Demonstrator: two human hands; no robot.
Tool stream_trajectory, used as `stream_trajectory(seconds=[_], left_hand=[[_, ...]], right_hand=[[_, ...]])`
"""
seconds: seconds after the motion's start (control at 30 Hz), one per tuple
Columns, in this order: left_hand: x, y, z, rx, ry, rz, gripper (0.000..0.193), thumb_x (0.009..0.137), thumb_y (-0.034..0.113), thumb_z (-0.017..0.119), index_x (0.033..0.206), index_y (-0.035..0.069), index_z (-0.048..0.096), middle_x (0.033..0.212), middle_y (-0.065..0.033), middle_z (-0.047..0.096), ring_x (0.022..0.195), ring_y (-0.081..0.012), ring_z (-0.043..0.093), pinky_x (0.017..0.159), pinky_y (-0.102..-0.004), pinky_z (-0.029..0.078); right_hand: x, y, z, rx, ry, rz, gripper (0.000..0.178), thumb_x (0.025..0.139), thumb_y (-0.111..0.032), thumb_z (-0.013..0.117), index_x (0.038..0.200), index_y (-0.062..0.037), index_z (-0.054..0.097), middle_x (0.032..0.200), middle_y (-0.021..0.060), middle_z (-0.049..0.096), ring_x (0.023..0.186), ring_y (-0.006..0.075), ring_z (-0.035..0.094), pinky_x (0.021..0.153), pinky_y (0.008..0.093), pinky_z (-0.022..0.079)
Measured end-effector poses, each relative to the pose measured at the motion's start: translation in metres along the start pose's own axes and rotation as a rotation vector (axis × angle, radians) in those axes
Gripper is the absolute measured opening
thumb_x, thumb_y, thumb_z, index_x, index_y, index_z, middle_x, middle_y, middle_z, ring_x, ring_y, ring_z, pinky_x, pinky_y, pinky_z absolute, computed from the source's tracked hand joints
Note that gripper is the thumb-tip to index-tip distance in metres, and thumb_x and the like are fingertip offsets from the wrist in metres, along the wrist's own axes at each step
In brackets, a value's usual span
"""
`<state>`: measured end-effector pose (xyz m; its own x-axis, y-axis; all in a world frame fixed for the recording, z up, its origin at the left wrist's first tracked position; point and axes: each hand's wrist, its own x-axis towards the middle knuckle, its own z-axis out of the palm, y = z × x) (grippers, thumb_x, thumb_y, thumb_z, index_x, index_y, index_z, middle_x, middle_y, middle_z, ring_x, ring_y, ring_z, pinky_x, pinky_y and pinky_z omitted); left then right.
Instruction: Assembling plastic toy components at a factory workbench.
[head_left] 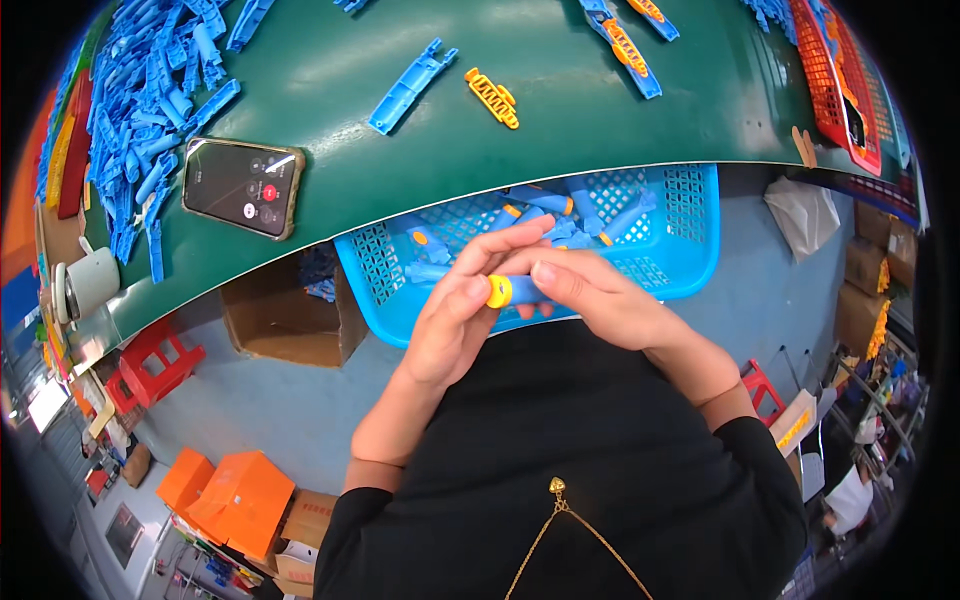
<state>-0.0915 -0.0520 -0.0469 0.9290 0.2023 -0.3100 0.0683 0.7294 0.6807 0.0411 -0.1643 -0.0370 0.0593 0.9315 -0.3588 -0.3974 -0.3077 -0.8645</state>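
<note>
Between both hands, over the near rim of a blue plastic basket (700, 270), lies a short blue tube with a yellow round end (500, 291). My left hand (455, 310) is closed around the yellow end, its thumb against it. My right hand (590, 290) wraps the blue part from the other side, thumb on top. Several similar blue pieces (628, 218) with orange ends lie in the basket below. Ahead on the green table (340, 60) are a blue half shell (412, 88) and an orange ribbed insert (492, 98).
A heap of blue plastic parts (150, 110) covers the table's left, beside a phone (243, 188) and a white mug (92, 283). Red baskets (825, 90) stand at the right. Under the table edge is an open cardboard box (290, 315); a red stool (155, 365) stands left.
</note>
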Motion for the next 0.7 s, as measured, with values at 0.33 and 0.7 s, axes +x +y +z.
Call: stream_trajectory(seconds=[0.33,0.7], left_hand=[[-0.028,-0.006,-0.033,0.257,0.292,0.578,0.045,0.087,0.036,0.041,0.107,-0.003,0.053,0.107,-0.0165,0.052,0.101,-0.0264,0.052,0.091,-0.0377,0.038],[-0.012,-0.002,-0.001,0.901,0.208,0.563,0.036,0.070,0.019,0.075,0.100,0.004,0.063,0.102,-0.0081,0.060,0.091,-0.0245,0.053,0.081,-0.0329,0.039]], right_hand=[[-0.001,0.012,-0.005,-0.199,0.185,-0.198,0.063,0.086,-0.056,0.033,0.053,-0.0031,0.043,0.050,0.0050,0.042,0.047,0.0147,0.041,0.047,0.0279,0.029],[0.006,0.015,0.018,0.117,0.213,0.060,0.059,0.094,-0.051,0.031,0.082,0.0014,0.056,0.070,0.0076,0.053,0.063,0.0143,0.051,0.056,0.0292,0.042]])
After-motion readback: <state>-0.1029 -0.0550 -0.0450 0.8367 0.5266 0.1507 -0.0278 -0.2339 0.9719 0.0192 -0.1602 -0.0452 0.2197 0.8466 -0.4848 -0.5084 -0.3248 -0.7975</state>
